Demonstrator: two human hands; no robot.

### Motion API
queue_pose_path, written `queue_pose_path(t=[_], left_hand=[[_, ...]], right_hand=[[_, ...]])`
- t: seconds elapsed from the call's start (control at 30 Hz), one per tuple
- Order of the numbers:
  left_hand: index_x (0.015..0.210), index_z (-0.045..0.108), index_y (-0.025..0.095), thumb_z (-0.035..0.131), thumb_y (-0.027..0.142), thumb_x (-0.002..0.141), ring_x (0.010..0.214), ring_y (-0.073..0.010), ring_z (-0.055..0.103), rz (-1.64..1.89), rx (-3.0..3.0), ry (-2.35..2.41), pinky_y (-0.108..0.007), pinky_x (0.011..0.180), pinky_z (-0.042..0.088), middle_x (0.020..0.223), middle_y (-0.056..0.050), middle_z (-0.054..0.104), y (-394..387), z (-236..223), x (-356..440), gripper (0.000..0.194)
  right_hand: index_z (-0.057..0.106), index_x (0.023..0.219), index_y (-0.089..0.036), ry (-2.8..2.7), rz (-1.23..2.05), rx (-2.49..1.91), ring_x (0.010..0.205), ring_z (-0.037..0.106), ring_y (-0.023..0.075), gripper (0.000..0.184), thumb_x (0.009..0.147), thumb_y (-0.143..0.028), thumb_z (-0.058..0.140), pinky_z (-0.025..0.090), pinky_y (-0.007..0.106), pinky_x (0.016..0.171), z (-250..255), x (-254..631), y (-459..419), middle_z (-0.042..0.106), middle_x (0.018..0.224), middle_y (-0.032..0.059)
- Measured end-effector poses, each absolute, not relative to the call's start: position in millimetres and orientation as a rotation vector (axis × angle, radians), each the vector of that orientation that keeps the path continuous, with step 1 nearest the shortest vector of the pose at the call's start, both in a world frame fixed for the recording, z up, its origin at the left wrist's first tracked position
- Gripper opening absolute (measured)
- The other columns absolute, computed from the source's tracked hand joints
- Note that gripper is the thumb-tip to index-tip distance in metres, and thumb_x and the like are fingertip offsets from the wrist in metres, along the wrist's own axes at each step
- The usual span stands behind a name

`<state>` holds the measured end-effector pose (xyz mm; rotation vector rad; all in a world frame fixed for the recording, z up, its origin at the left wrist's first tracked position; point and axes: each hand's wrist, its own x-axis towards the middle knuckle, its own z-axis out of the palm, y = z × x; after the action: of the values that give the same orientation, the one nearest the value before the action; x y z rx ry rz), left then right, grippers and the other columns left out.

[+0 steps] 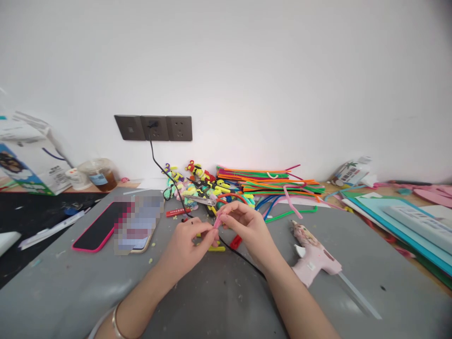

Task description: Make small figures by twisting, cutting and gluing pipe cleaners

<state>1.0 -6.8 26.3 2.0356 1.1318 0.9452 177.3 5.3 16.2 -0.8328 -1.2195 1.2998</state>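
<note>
Between my two hands is a short pink pipe cleaner (218, 221), pinched by the fingertips of both. My left hand (193, 241) holds its lower end with thumb and forefinger. The thumb and fingers of my right hand (247, 228) close on the upper end. Beneath and behind the fingers lie yellow pipe cleaner pieces (216, 248) and a small red piece (236, 242), partly hidden. Farther back is a pile of small pipe cleaner figures and bits (197, 188), with scissors (205, 200) among them.
A pink glue gun (314, 254) with a glue stick lies right of my arm. Its black cord (243, 258) passes under my hands. Long pipe cleaner bundles (271, 181) lie by the wall. Two phones (102, 226) are on the left, a drink cup (100, 176) behind, coloured sheets (399, 221) right.
</note>
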Motion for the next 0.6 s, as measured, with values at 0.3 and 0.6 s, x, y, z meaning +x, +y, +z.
queue_pose_path(t=[0.3, 0.6], left_hand=[[0.057, 0.049, 0.019, 0.053, 0.026, 0.09, 0.059, -0.014, 0.046, 0.909, 2.047, 1.145, -0.026, 0.06, 0.033, 0.056, 0.002, 0.05, -8.1, 26.4, 1.9, 0.034], [0.073, 0.048, 0.021, 0.033, 0.047, 0.103, 0.071, -0.0172, 0.057, 0.729, 1.596, 0.831, -0.027, 0.07, 0.042, 0.073, -0.005, 0.071, -11.1, 26.5, 2.5, 0.043]], right_hand=[[0.069, 0.075, -0.019, -1.205, 1.367, -0.862, 0.067, 0.061, 0.0154, 0.029, 0.072, -0.044, 0.084, 0.051, 0.028, 0.065, 15.0, 180.5, 7.8, 0.069, 0.074, 0.0022], [0.07, 0.075, -0.02, -1.235, 1.437, -0.798, 0.067, 0.061, 0.015, 0.025, 0.073, -0.04, 0.084, 0.05, 0.029, 0.069, 18.5, 178.9, 3.7, 0.067, 0.072, 0.0006]])
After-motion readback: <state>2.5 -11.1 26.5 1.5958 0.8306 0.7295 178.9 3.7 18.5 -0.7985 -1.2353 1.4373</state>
